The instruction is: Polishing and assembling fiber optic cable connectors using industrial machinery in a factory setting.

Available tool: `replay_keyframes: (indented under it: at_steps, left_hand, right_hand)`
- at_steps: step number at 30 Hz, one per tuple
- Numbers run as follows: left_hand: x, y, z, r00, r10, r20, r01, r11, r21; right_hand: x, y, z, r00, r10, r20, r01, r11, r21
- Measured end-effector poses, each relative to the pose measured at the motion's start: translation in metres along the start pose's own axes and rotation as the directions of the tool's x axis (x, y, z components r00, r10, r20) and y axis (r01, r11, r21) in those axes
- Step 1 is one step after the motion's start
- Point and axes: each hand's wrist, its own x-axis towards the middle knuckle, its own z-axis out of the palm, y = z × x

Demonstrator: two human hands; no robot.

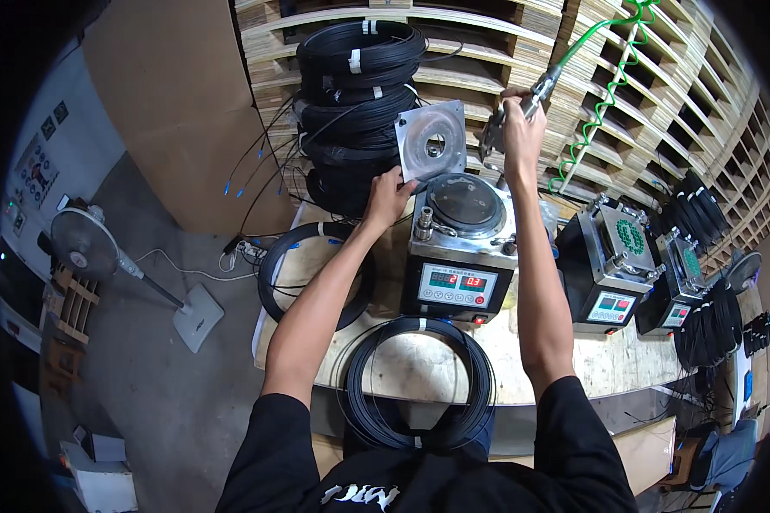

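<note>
My left hand [387, 198] grips the lower edge of a square clear-and-metal plate [417, 154] with a round hole in its middle, tilted up behind the machine's disc. In my right hand [524, 132], raised at the upper right, is a metal air gun [546, 84] fed by a green hose [592, 38]. Between my arms stands a polishing machine [455, 256] with lit red digits on its front panel. Its round dark disc [465, 205] lies uncovered on top, with metal clamp posts at the corners.
A coil of black cable [359, 385] lies at the table's front edge [522, 376], another coil [269, 274] to the left. A tall stack of black cable coils [355, 111] rises behind. Two similar machines with green-studded plates [631, 236] stand right. A fan [85, 241] stands on the floor at left.
</note>
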Motion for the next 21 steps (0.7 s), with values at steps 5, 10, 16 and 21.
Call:
replay_keyframes:
  at_steps: [5, 10, 16, 21]
  left_hand:
    - [0.000, -0.002, -0.004, 0.999, 0.024, 0.024, -0.025, 1.000, 0.010]
    - [0.002, 0.008, -0.002, 0.999, -0.028, 0.015, 0.028, 1.000, -0.004]
    - [0.002, 0.014, -0.002, 0.998, -0.043, 0.037, 0.041, 0.998, 0.046]
    - [0.001, 0.014, -0.002, 0.997, -0.060, 0.046, 0.057, 0.996, 0.071]
  right_hand:
    - [-0.019, -0.028, 0.003, 0.993, -0.018, 0.117, 0.015, 1.000, 0.023]
    - [-0.033, -0.017, -0.030, 0.946, 0.118, 0.301, -0.085, 0.989, -0.121]
    - [-0.004, 0.010, -0.034, 0.981, -0.196, 0.005, 0.195, 0.976, -0.098]
    - [-0.009, -0.003, -0.052, 0.982, -0.090, 0.166, 0.122, 0.973, -0.196]
